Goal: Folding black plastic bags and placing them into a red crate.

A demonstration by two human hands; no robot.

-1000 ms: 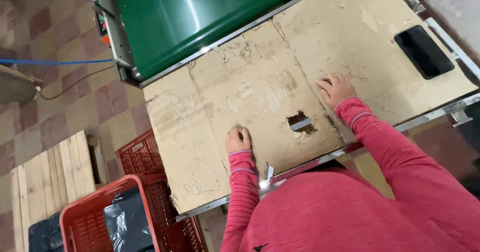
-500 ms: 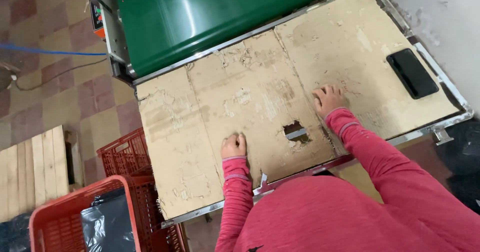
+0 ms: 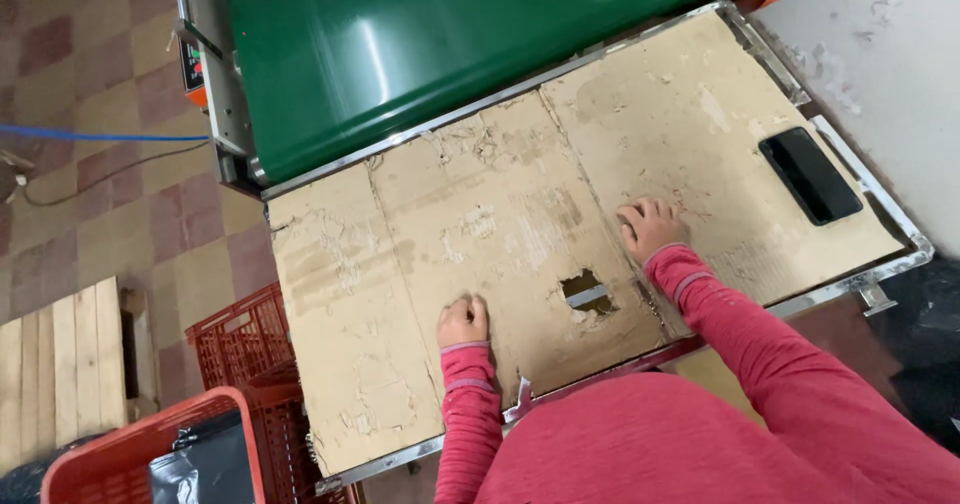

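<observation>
Both hands are down on the worn cardboard sheet [image 3: 480,234] that covers the metal-edged table [image 3: 890,264]. The left hand [image 3: 463,321] is curled into a loose fist, knuckles on the cardboard, holding nothing. The right hand [image 3: 650,228] lies flat with fingers spread — nothing in it either. Between them sits a torn hole [image 3: 587,291] in the sheet. A dark phone [image 3: 810,175] lies near the right edge; red crates [image 3: 240,344] stand left — green conveyor belt [image 3: 450,44] beyond.

A green conveyor belt [image 3: 450,54] runs along the far side; a black phone [image 3: 810,175] lies far right, red crates [image 3: 235,349] stand near left beside a wooden pallet [image 3: 60,364]
</observation>
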